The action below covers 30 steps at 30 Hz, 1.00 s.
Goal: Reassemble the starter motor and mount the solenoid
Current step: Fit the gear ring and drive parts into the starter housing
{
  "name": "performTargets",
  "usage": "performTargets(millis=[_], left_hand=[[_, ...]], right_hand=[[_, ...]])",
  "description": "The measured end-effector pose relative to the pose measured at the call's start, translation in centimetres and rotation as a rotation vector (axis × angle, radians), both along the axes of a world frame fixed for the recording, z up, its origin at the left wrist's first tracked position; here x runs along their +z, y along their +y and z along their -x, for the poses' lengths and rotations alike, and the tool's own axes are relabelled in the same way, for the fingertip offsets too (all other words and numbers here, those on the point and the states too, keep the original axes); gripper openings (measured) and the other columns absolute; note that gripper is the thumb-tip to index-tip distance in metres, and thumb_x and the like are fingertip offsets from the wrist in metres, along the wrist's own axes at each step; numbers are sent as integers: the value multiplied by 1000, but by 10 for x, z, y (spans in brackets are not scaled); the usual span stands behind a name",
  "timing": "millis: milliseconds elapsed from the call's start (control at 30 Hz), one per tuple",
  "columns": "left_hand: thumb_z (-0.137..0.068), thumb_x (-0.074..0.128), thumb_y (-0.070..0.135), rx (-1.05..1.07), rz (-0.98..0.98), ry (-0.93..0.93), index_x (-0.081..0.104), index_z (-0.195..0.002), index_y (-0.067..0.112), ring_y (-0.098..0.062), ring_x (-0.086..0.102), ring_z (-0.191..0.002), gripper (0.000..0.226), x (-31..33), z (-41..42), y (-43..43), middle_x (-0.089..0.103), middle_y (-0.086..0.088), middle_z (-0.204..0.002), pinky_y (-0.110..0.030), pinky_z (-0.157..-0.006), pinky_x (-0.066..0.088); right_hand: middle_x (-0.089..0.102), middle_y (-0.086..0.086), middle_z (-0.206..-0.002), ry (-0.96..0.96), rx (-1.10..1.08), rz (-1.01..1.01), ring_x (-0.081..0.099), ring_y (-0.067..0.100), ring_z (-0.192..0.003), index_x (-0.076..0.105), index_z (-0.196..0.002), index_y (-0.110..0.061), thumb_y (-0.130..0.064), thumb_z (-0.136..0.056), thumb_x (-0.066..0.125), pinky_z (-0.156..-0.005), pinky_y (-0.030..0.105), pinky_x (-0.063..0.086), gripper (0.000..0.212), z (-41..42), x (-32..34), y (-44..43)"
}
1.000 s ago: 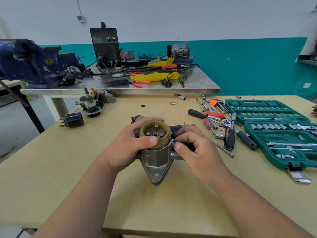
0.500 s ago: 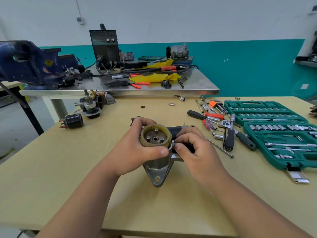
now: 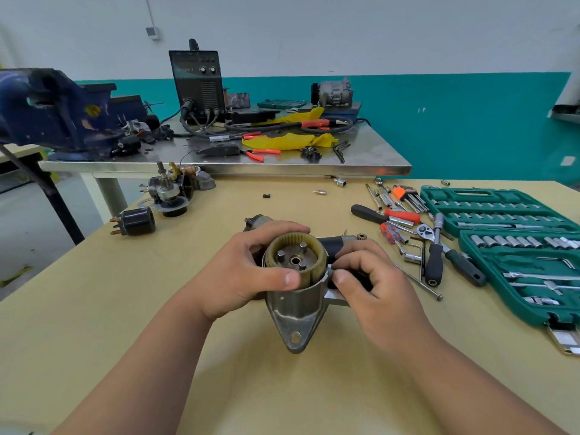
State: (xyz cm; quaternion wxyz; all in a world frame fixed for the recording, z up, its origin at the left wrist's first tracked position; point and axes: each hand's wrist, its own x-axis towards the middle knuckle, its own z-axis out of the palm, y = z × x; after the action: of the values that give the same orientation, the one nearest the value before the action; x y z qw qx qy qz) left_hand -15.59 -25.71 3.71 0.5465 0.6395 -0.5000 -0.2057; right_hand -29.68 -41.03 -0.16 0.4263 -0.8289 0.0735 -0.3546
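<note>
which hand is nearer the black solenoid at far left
Left. The left hand grips the gear housing right of the solenoid; the right hand, pinching a small part at its rim, is farther right.

— What is the room like?
— The wall (image 3: 376,32) is white above, with a teal band (image 3: 455,120) along its lower part; a small grey box (image 3: 152,32) sits high on the white; a thin conduit (image 3: 149,9) runs up from it.
— And the furniture?
— A pale wooden surface (image 3: 219,387) fills the foreground; close behind it stands a steel-topped table (image 3: 370,152) on cream legs (image 3: 108,193); its top gives back a dull sheen.
— The floor?
— The floor (image 3: 28,221) is grey and smooth, seen at the left; the light is even and soft; a shelf edge (image 3: 566,113) juts in at the far right; a white plate (image 3: 567,160) sits below it on the teal.
</note>
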Motion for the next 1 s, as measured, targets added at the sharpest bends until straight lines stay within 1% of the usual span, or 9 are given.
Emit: performTargets(millis=[100, 233, 333, 600, 700, 833, 867, 933, 1000], left_hand=[[-64, 76, 35, -25, -28, 16, 59, -128, 20, -16, 63, -113, 68, 0, -3, -2, 66, 2, -120, -23, -89, 49], [-72, 67, 44, 29, 4, -58, 45, -137, 36, -4, 53, -125, 70, -10, 4, 0, 55, 19, -134, -19, -97, 46], [-70, 60, 51, 224, 143, 48, 46, -125, 33, -3, 60, -111, 60, -29, 23, -4, 63, 18, -117, -17, -86, 48], [-56, 82, 50, 266, 210, -49, 45, -130, 25, -6, 62, -113, 86, -44, 29, -5, 64, 18, -118, -13, -88, 45], [-52, 86, 45, 285, 225, -62, 45, -127, 30, -7, 62, -113, 87, -46, 30, -8, 65, 17, -117, -12, -88, 45], [-53, 87, 42, 323, 242, -173, 45, -122, 46, -3, 61, -111, 81, -50, 32, -7, 63, 22, -116, -10, -88, 44], [-53, 87, 43, 330, 247, -201, 43, -120, 50, -4, 61, -111, 80, -50, 34, -6, 62, 23, -116, -11, -89, 44], [-54, 86, 45, 340, 257, -225, 41, -119, 55, -4, 61, -111, 80, -51, 36, -5, 62, 23, -117, -12, -90, 44], [-54, 85, 45, 340, 264, -236, 40, -119, 58, -4, 61, -110, 80, -51, 36, -4, 61, 24, -117, -11, -90, 43]], right_hand=[[55, -19, -99, 2, -4, -4, 56, 1, -96, 66, -80, -21, -4, -86, 63, -74, 4, 39, 18, -1, -1, -1], [54, -20, -97, 16, -37, -55, 56, 0, -96, 66, -80, -25, -13, -84, 63, -74, 5, 40, 12, -3, -1, 1], [54, -20, -97, 1, -52, -48, 56, 0, -95, 65, -79, -24, -10, -85, 64, -74, 5, 39, 15, -2, -1, 3], [58, -21, -98, 13, 18, -61, 58, 0, -94, 67, -76, -34, -11, -86, 65, -72, 5, 41, 25, -2, 0, -3], [64, -18, -96, 53, 63, -194, 63, 3, -90, 68, -85, -37, -29, -78, 62, -75, 16, 48, 12, -3, -1, -4], [72, -1, -99, 227, 188, -637, 67, 21, -95, 69, -95, -37, -42, -73, 62, -87, 47, 52, 23, -4, -7, -18], [72, 4, -97, 303, 250, -675, 68, 24, -90, 71, -93, -33, -40, -77, 62, -79, 47, 54, 20, -2, -7, -20], [71, 7, -85, 412, 372, -696, 67, 25, -72, 73, -86, -29, -37, -83, 58, -60, 35, 52, 17, 1, -5, -20], [68, 8, -79, 420, 398, -674, 64, 26, -63, 71, -87, -24, -32, -86, 56, -52, 30, 49, 17, 1, -4, -20]])
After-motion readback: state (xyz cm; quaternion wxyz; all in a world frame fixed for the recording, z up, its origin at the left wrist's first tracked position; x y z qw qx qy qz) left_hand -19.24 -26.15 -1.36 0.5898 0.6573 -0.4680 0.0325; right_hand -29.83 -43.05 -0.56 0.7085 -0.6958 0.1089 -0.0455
